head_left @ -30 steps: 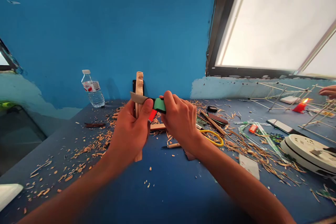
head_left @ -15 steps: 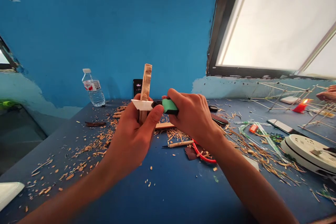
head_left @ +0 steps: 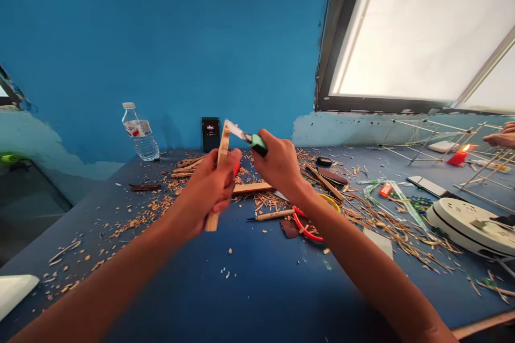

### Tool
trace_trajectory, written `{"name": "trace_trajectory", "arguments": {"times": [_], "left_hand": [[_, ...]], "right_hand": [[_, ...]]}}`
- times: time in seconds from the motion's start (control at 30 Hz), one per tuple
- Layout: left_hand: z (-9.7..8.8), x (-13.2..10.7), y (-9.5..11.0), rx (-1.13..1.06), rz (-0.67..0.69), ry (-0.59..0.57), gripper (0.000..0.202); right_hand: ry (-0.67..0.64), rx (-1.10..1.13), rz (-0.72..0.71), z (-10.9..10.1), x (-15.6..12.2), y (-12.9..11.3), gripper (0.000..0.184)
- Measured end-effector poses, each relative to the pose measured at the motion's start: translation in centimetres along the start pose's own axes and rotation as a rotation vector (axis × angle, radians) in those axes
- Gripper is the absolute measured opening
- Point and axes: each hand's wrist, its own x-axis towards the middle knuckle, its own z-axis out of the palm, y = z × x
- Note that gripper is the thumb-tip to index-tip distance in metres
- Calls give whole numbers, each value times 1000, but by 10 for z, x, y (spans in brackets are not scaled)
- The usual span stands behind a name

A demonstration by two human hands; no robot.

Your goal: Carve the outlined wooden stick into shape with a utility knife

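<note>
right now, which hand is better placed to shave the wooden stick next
Probably the right hand: it holds the green-handled knife, its blade at the upper end of the wooden stick. The left hand is wrapped around that stick.

The left hand [head_left: 213,182] wraps the wooden stick [head_left: 223,146]; the right hand [head_left: 279,163], fisted, sits just right of the stick, both forearms [head_left: 137,262] slanting inward toward it.

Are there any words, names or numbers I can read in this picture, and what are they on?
No text is clear enough to read.
Red-and-white label on the clear plastic bottle: too blurred.
Pale marks on the upright black rectangular device: too small.
Dark marks on the thin tool with a light wooden handle: too small.
</note>
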Motion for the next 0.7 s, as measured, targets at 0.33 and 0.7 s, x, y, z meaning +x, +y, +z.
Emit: {"name": "trace_trajectory", "arguments": {"times": [0.33, 0.7], "left_hand": [[-39, 12, -1, 449, 54, -310, 37], [-19, 33, -50, 320, 182, -206, 39]], "right_hand": [[-612, 763, -147, -58, 8, 24, 32], [-581, 679, -11, -35, 11, 44, 29]]}}
